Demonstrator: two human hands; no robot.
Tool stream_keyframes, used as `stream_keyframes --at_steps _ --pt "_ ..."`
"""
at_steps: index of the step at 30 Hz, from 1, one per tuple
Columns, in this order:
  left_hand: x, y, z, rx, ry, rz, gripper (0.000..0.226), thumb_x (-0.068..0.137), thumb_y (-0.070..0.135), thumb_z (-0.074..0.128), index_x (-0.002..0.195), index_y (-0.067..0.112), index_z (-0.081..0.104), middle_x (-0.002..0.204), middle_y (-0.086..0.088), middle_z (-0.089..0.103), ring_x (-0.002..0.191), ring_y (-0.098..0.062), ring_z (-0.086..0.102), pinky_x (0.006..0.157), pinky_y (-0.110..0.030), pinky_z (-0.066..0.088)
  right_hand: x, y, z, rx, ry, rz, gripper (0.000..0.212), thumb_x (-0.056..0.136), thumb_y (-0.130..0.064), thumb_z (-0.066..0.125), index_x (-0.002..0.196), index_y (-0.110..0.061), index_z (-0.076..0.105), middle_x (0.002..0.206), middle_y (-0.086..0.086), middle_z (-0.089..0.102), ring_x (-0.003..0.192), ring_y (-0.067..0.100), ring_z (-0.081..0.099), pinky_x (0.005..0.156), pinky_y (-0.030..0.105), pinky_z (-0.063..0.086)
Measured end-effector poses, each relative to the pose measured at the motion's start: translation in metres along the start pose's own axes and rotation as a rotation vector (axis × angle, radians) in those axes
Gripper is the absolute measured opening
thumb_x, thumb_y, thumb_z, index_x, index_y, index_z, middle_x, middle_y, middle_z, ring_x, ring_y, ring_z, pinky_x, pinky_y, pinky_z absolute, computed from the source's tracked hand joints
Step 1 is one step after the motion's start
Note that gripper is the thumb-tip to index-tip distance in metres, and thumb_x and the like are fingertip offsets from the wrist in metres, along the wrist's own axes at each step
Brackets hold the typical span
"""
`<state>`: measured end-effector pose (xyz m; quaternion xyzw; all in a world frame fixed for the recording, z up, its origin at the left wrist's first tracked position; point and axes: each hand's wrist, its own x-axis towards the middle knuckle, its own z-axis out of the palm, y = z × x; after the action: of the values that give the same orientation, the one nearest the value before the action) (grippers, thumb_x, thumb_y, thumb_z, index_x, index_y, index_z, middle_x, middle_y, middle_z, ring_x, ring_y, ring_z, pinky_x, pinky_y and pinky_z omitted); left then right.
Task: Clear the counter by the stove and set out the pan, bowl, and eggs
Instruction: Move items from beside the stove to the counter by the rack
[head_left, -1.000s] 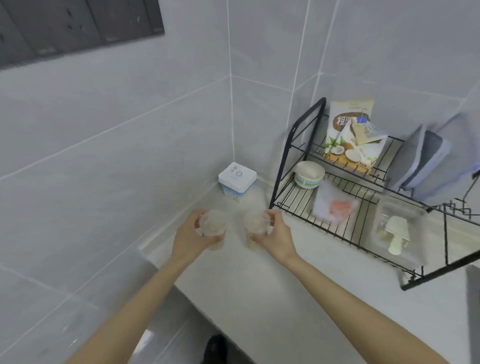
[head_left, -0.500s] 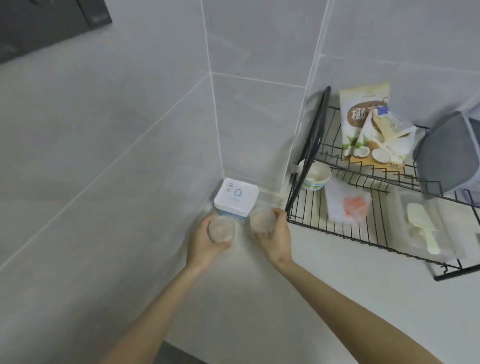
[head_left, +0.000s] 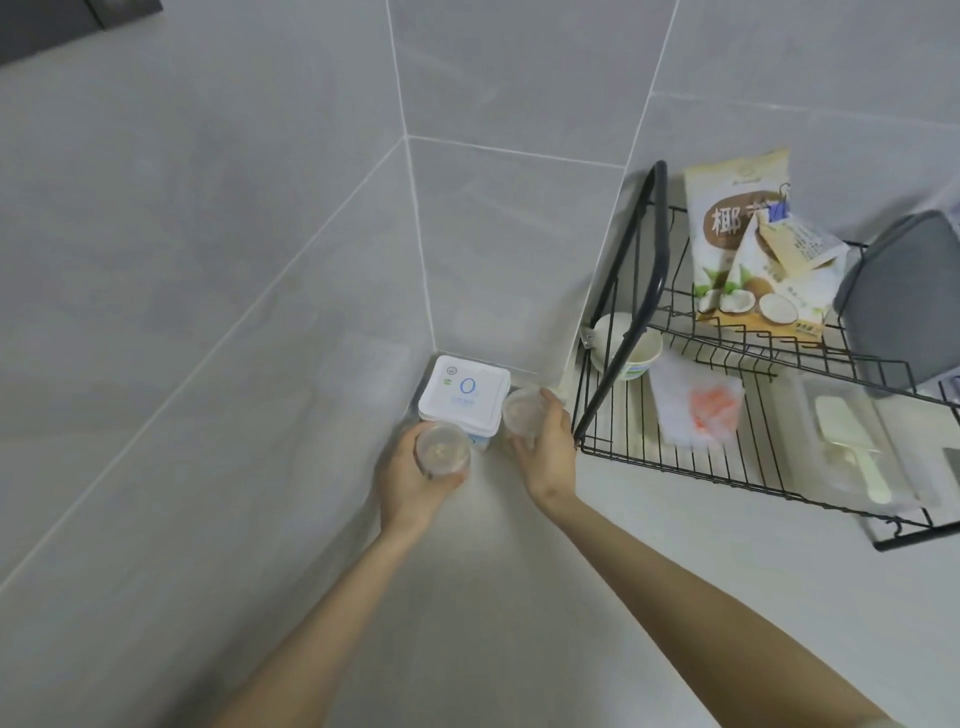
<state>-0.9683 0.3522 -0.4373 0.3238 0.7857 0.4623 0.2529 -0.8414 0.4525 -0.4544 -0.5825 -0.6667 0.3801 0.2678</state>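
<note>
Head view: both bare forearms reach forward to the far corner of the pale white counter (head_left: 493, 597), where two walls of large grey tiles (head_left: 208, 260) meet. The left hand (head_left: 410, 483) grips a small round clear plastic cup (head_left: 442, 451) with a lid and a pale, grainy filling. Its fingers curl round the cup's side from below and the thumb lies on the left. The right hand (head_left: 548, 452) grips a second clear plastic cup (head_left: 524, 413) of the same kind, with the fingers wrapped round its right side and clamped on it.

Both cups are just beside a white square lidded box (head_left: 464, 397) with a blue "0" on top, which sits tight in the corner. The left cup is at the box's front edge and the right cup at its right side. Whether the cups rest on the counter or are held just above it cannot be told.

To the right stands a black wire dish rack (head_left: 727, 467). On it are:
- a small white bowl with a green band (head_left: 626, 345)
- an upright printed bag showing coconuts (head_left: 737, 249)
- a white pouch with orange contents (head_left: 698, 410)
- a grey flat board (head_left: 904, 301), leaning
- a clear plastic tray (head_left: 810, 415) holding a cream-coloured scoop (head_left: 852, 452)
</note>
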Motion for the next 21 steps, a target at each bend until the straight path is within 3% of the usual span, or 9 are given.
stream_keyframes --at_steps 5,10,13,17,21 --pt "0.009 0.002 0.002 0.027 0.005 0.014 0.047 0.053 0.025 0.082 0.084 0.046 0.054 0.089 0.015 0.066 0.083 -0.011 0.063 0.074 -0.031 0.053 0.015 -0.007 -0.004 -0.026 -0.052 -0.006 0.069 0.086 -0.014 0.061 0.144 -0.020 0.025 0.143 0.007 0.035 0.110 0.030 0.054 0.083 0.033 0.043" --pt "0.010 0.003 0.001 0.107 0.031 0.021 0.046 0.063 0.021 0.080 0.095 0.038 0.053 0.098 0.013 0.065 0.090 -0.013 0.061 0.076 -0.028 0.048 0.023 -0.008 -0.007 -0.013 -0.089 -0.037 0.068 0.086 -0.007 0.058 0.145 -0.020 0.027 0.148 0.005 0.029 0.127 0.026 0.044 0.098 0.031 0.038" --pt "0.011 0.004 0.002 0.228 0.067 0.026 0.043 0.066 0.026 0.077 0.103 0.025 0.054 0.106 0.006 0.063 0.098 -0.019 0.059 0.080 -0.030 0.044 0.020 -0.010 -0.010 -0.116 -0.098 -0.078 0.065 0.087 -0.011 0.056 0.144 -0.018 0.027 0.153 0.002 0.022 0.132 0.031 0.036 0.101 0.035 0.035" --pt "0.007 0.008 0.002 0.303 0.085 0.040 0.044 0.073 0.029 0.072 0.111 0.020 0.053 0.116 0.002 0.059 0.109 -0.022 0.055 0.089 -0.032 0.042 0.006 -0.012 -0.019 -0.291 -0.131 -0.142 0.067 0.093 -0.020 0.052 0.150 -0.016 0.016 0.159 0.005 0.008 0.142 0.029 0.017 0.107 0.040 0.031" --pt "-0.006 0.013 -0.004 0.292 0.060 0.146 0.058 0.079 0.016 0.068 0.132 0.014 0.046 0.136 -0.004 0.048 0.127 -0.022 0.043 0.100 -0.029 0.036 -0.018 -0.017 -0.037 -0.368 -0.123 -0.233 0.060 0.095 -0.021 0.049 0.148 -0.015 0.023 0.157 0.005 0.017 0.141 0.028 0.020 0.105 0.038 0.035"
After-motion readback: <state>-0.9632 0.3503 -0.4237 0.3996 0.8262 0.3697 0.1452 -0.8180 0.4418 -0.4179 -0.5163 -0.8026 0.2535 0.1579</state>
